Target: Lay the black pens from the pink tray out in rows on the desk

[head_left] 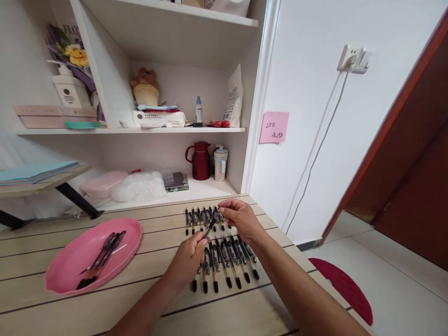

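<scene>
My left hand [192, 252] is closed around a black-capped pen [209, 228], thumb laid along it, its dark end slanting up and away towards my other hand. My right hand [241, 217] is just beyond and to the right of it, thumb and forefinger drawn narrow near the top of that pen; whether something small is pinched between them, I can't tell.

Below my right hand, and partly hidden by both hands, a near row of pens [226, 254] lies side by side on the slatted wooden counter [161, 242], dark ends towards me. Just past my fingers is a far row of pens [199, 219], set out the same way; my right hand covers part of that row's right end.

Well to the left of my left hand sits a pink plate [129, 233] with a few more pens [105, 256] in it and a thin white stick [119, 248] beside them.

Beyond both hands, a red jug [201, 161] stands next to a speckled cup [220, 165] in the shelf unit. Up and to the right of my right hand, a pink note [274, 127] is on the wall.
</scene>
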`<action>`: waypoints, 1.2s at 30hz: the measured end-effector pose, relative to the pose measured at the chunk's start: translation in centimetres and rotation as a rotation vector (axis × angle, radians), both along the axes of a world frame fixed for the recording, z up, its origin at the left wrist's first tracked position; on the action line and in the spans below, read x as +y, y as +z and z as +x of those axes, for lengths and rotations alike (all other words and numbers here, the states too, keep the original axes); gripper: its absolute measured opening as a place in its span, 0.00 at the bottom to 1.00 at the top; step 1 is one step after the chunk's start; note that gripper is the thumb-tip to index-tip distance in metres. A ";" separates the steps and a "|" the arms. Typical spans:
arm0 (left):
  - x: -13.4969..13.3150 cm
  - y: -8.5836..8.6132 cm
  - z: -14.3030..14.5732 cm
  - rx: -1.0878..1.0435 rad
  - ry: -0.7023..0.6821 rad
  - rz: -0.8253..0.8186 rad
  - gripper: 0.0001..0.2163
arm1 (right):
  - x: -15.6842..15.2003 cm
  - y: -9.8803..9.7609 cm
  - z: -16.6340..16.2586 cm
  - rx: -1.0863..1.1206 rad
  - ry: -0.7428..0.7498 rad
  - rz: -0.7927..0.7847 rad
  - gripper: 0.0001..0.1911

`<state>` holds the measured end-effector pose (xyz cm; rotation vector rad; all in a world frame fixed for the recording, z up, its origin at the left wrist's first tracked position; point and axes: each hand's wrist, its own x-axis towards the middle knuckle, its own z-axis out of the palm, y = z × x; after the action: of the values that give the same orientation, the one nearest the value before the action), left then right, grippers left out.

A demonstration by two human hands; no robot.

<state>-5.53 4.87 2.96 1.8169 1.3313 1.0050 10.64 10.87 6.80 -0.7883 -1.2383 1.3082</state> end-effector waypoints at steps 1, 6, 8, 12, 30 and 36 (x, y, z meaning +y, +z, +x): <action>0.0 0.0 0.0 0.001 -0.004 -0.005 0.12 | -0.1 -0.1 -0.1 -0.023 0.007 0.001 0.10; -0.1 0.1 0.1 -0.005 -0.004 -0.028 0.12 | -0.5 -0.6 -0.4 -0.057 0.031 -0.014 0.11; -0.2 0.0 0.2 -0.015 0.003 -0.032 0.12 | -0.6 -0.7 -0.4 -0.033 0.043 -0.039 0.14; -0.3 -0.2 0.4 -0.033 -0.002 -0.033 0.12 | -0.5 -0.8 -0.2 -0.023 0.109 -0.121 0.15; -0.7 0.2 0.8 -0.069 0.053 0.028 0.13 | -1.1 -0.2 -0.3 -0.029 0.219 -0.066 0.16; -0.6 0.1 0.7 -0.064 0.030 0.002 0.13 | -1.2 -0.6 -0.8 -0.043 0.122 -0.072 0.13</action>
<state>-4.81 4.32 3.06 1.7559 1.3224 1.0717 9.87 9.71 6.19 -0.8056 -1.2965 1.4480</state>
